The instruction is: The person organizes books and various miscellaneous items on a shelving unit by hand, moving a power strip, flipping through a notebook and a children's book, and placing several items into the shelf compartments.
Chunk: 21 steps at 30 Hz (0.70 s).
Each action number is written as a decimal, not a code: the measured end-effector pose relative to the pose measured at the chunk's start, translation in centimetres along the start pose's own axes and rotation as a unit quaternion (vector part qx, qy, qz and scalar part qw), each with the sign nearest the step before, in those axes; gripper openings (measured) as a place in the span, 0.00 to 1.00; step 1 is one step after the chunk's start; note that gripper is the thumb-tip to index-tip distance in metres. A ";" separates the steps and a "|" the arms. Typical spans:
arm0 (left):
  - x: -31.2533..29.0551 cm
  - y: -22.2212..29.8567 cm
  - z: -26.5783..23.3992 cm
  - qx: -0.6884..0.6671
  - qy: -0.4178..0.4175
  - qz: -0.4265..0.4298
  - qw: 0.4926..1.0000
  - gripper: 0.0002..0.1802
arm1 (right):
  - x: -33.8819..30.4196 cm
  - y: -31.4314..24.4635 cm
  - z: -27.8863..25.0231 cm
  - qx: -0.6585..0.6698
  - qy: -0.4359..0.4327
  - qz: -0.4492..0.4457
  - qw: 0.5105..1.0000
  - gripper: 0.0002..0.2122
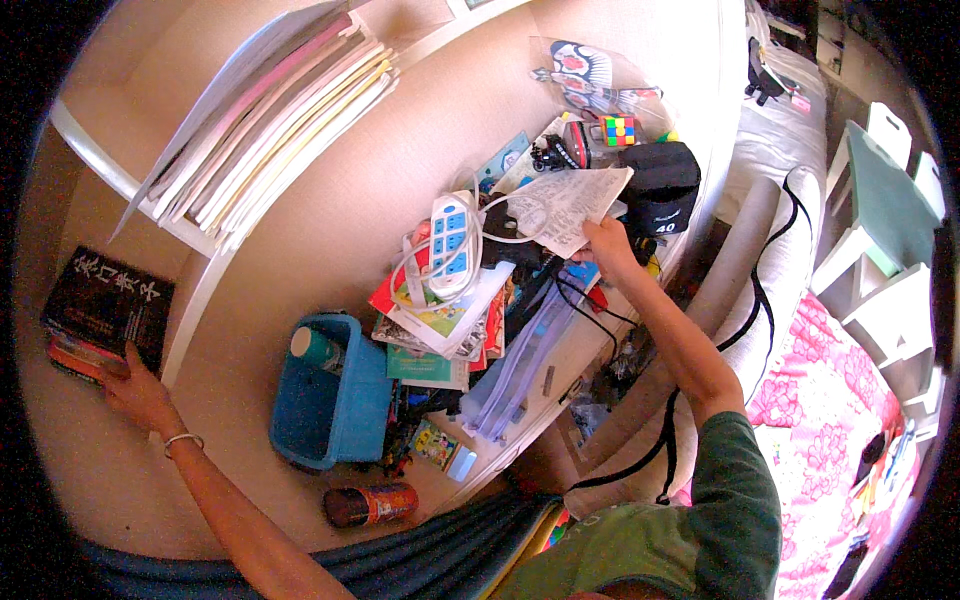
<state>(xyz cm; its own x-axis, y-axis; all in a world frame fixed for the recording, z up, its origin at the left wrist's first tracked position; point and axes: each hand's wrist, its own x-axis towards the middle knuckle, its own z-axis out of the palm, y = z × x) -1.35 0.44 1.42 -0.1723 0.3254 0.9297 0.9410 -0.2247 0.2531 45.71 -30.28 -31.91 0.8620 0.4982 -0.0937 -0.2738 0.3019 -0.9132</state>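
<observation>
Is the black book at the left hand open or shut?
Shut. The black book shows its cover; no inside pages are visible.

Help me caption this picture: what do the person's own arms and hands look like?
The left hand and right hand are ungloved, both forearms uncovered. A thin, pale bangle circles the left wrist; no band shows on the right one. A dark green short sleeve covers the right upper arm; the left upper arm is out of view.

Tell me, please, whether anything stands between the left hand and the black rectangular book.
Nothing visible does: the left hand is at the lower edge of the black rectangular book, overlapping it. The blue plastic basket stands to the right of both.
</observation>
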 end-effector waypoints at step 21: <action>0.1 -0.9 1.1 -0.009 0.052 0.073 0.996 0.42 | -15.9 0.1 -9.0 0.128 0.052 -0.026 0.990 0.13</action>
<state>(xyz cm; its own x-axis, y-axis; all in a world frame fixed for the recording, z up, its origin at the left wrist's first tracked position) -1.90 1.65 1.02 -0.0634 0.1919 0.9794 0.9530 -0.2797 0.1164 35.87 -45.52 -34.06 0.9131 0.3950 -0.1014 -0.3160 0.5280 -0.7883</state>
